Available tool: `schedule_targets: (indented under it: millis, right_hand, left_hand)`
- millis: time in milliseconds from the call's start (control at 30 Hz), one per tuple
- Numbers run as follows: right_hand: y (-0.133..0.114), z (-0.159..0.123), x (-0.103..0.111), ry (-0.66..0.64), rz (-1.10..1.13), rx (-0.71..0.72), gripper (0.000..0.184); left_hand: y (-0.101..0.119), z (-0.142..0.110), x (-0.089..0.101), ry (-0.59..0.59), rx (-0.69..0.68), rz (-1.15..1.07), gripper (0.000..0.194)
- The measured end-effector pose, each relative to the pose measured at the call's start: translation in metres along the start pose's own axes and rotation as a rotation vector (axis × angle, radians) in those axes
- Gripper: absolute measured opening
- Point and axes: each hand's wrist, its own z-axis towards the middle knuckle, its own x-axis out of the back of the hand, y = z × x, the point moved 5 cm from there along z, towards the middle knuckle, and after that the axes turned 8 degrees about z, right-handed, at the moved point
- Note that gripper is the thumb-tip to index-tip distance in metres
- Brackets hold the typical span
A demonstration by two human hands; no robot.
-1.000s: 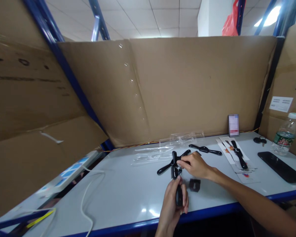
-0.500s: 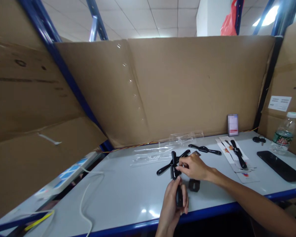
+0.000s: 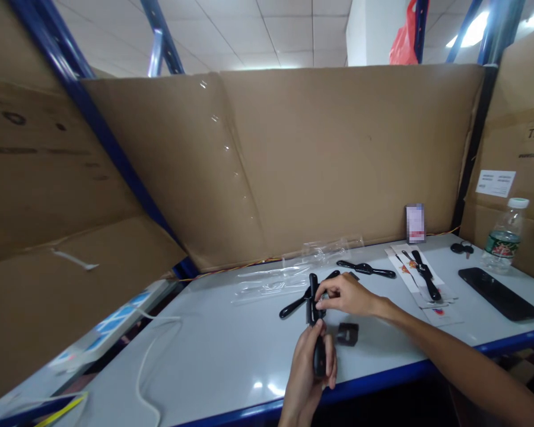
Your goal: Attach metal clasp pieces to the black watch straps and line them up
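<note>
My left hand (image 3: pixel 307 370) is closed around the lower strap of a black watch (image 3: pixel 314 296) held upright above the table's front edge. My right hand (image 3: pixel 345 295) pinches the watch's body from the right, fingers together. A second black watch (image 3: pixel 299 301) lies flat on the table just behind the held one. A small dark square piece (image 3: pixel 347 333) rests on the table under my right wrist. Further back lies another black watch (image 3: pixel 367 270), and one more (image 3: pixel 423 276) rests on printed cards (image 3: pixel 436 308).
Clear plastic bags (image 3: pixel 276 283) lie behind the watches. A black phone (image 3: pixel 498 292), a water bottle (image 3: pixel 502 236) and keys (image 3: pixel 461 248) are at the right. Cardboard walls (image 3: pixel 338 154) enclose the white table (image 3: pixel 213 356); a power strip (image 3: pixel 111 323) and white cable (image 3: pixel 145 367) are at left.
My right hand has slid slightly left along the held watch's body. The camera has shifted a little, so everything sits somewhat further left and lower.
</note>
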Motion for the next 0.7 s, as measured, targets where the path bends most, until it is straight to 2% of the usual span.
schedule_targets:
  millis: [267, 367, 400, 500, 533, 600, 700]
  right_hand:
    - [-0.001, -0.002, -0.013, 0.113, -0.369, 0.043, 0.028]
    - [0.001, -0.001, -0.012, 0.102, -0.261, 0.024, 0.037]
    - [0.001, -0.001, -0.009, 0.094, -0.179, 0.015, 0.034]
    - [0.0, 0.0, 0.0, -0.002, 0.051, -0.002, 0.009]
    - [0.0, 0.0, 0.003, -0.046, 0.095, -0.006, 0.011]
    - [0.001, -0.001, 0.006, -0.113, 0.123, -0.015, 0.017]
    - [0.004, -0.001, 0.008, -0.11, 0.082, -0.006, 0.014]
  left_hand:
    - [0.001, -0.002, -0.005, -0.009, 0.021, 0.075, 0.049]
    - [0.0, -0.002, -0.003, -0.011, 0.02, 0.064, 0.047]
    - [-0.001, -0.002, -0.003, -0.012, 0.013, 0.053, 0.046]
    - [-0.001, -0.001, -0.001, -0.021, -0.008, 0.011, 0.042]
    - [-0.001, 0.0, -0.001, -0.023, -0.008, 0.001, 0.041]
    - [-0.002, 0.0, -0.001, -0.027, -0.004, -0.014, 0.04]
    - [-0.003, 0.001, 0.0, -0.027, 0.001, -0.019, 0.039]
